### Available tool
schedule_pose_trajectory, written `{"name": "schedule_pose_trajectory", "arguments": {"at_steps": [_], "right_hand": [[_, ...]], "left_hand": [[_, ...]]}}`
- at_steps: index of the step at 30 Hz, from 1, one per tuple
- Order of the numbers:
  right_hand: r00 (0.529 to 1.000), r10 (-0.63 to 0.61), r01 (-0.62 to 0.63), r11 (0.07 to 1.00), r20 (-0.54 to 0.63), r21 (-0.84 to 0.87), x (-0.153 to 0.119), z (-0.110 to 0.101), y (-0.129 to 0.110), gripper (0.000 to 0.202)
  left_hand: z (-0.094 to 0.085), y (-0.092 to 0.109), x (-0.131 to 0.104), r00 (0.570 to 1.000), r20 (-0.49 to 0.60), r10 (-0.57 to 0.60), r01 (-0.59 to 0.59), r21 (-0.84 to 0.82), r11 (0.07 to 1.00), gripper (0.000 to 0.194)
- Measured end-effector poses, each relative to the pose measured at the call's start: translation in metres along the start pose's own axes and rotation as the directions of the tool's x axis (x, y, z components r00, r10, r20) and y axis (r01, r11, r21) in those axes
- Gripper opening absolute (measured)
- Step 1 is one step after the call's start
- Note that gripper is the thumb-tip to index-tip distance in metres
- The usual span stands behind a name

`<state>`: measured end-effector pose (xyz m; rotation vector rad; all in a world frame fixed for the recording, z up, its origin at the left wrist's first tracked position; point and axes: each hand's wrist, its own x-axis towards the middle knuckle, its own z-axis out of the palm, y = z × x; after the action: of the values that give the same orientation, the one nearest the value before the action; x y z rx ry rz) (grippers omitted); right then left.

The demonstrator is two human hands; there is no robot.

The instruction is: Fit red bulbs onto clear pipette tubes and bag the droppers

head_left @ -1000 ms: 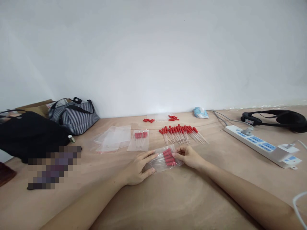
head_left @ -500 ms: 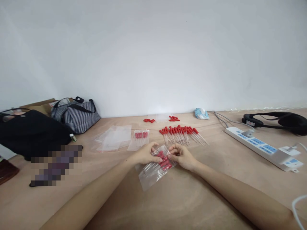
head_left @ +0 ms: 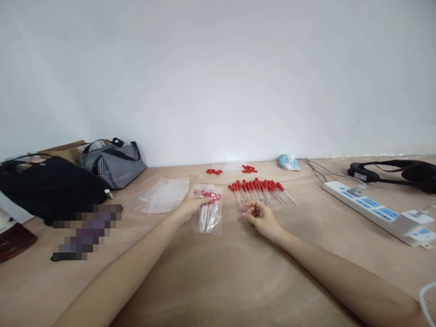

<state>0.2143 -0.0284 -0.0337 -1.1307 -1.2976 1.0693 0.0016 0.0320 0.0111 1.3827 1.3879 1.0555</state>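
Observation:
My left hand (head_left: pixel 195 202) grips a clear plastic bag (head_left: pixel 210 218) by its left side, with the thumb across the front. Inside the bag are several droppers with red rubber bulbs, bulbs at the far end and clear stems toward me. The bag that lay on the table behind it is now mostly hidden. My right hand (head_left: pixel 261 219) holds nothing; its fingers are curled with a gap between thumb and forefinger, just below a row of loose red-bulbed droppers (head_left: pixel 254 186). To the left of my left hand lie flat clear bags (head_left: pixel 166 195).
Red bulbs (head_left: pixel 214 171) and clear stems (head_left: pixel 232 172) lie near the wall. A blue-white packet (head_left: pixel 289 161), a white power strip (head_left: pixel 368 204) and a black headset (head_left: pixel 391 172) are on the right. A striped bag (head_left: pixel 116 165), a black bag (head_left: pixel 51 190) and a small bottle (head_left: pixel 108 194) stand on the left.
My left hand has carried the bag of droppers away to the left, over the filled bag on the table. My right hand has let go of it and stayed near its place.

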Motion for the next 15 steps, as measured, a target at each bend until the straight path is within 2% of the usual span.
{"name": "schedule_pose_trajectory", "arguments": {"at_steps": [3,7,12,15], "right_hand": [[1.0,-0.017,0.017,0.999,0.002,-0.027,-0.001,0.0,0.001,0.031],[1.0,-0.008,0.008,0.999,-0.001,-0.033,-0.001,-0.001,0.002,0.029],[1.0,-0.01,0.01,0.999,0.007,-0.035,0.0,-0.003,0.004,0.028],[1.0,-0.025,0.026,0.998,0.018,-0.053,0.0,-0.003,0.005,0.027]], "left_hand": [[0.001,0.002,0.026,0.994,-0.107,0.021,-0.016,0.053,0.998,0.048],[0.011,0.005,0.049,0.974,-0.215,0.07,-0.017,0.238,0.971,0.058],[0.015,0.004,0.046,0.936,-0.285,0.206,-0.053,0.463,0.885,0.068],[0.0,-0.001,0.033,0.903,-0.317,0.29,-0.053,0.588,0.807,0.058]]}}
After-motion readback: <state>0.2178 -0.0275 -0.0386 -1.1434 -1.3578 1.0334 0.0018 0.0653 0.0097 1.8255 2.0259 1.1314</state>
